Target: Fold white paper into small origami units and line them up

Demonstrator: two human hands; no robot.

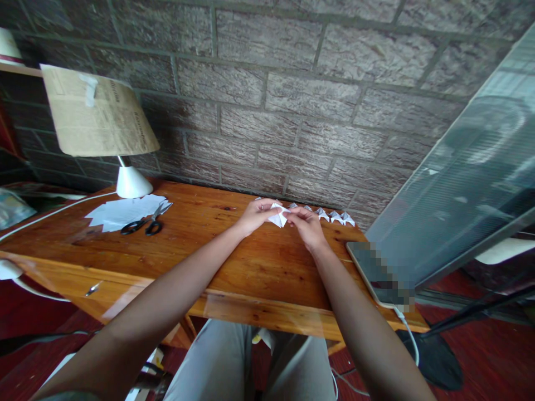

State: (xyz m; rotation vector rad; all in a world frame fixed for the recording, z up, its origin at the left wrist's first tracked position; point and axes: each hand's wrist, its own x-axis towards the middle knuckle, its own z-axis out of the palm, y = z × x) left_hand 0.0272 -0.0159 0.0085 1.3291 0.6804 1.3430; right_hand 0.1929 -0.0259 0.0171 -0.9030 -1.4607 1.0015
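A small piece of folded white paper (277,218) is held between both hands over the back middle of the wooden table. My left hand (257,216) pinches its left side, and a ring shows on one finger. On the other side, my right hand (307,223) grips the paper's right edge with thumb and fingers. Behind and to the right of my right hand stands a row of several folded paper pieces (335,216) with pointed tops, close to the wall. Part of that row is hidden behind my hands.
Black-handled scissors (152,225) rest by a pile of white paper sheets (121,211) at left. A lamp (132,182) with a paper shade stands behind them. A cabled tablet or phone (371,273) lies along the table's (267,267) right edge. A brick wall (288,111) rises behind.
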